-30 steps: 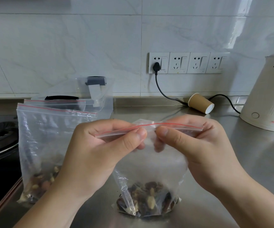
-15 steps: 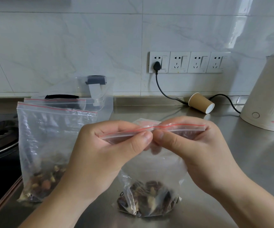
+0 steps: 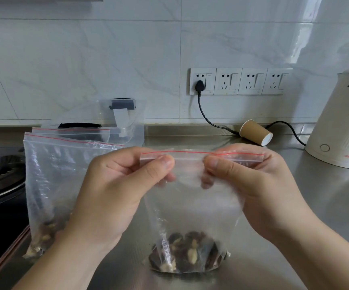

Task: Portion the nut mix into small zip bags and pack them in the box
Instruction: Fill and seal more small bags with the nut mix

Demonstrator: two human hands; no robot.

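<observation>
the kettle (image 3: pixel 341 122) reads "chigo". left hand (image 3: pixel 115 191) and right hand (image 3: pixel 251 185) fingers pinch the small zip bag (image 3: pixel 194 206) along its red-lined top, nuts (image 3: pixel 188 254) at its bottom.

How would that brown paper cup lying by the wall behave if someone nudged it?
The brown paper cup lies on its side on the steel counter, so it would probably roll, likely curving because it tapers. It looks empty and thin, so it is probably very light and would crush easily if gripped.
</observation>
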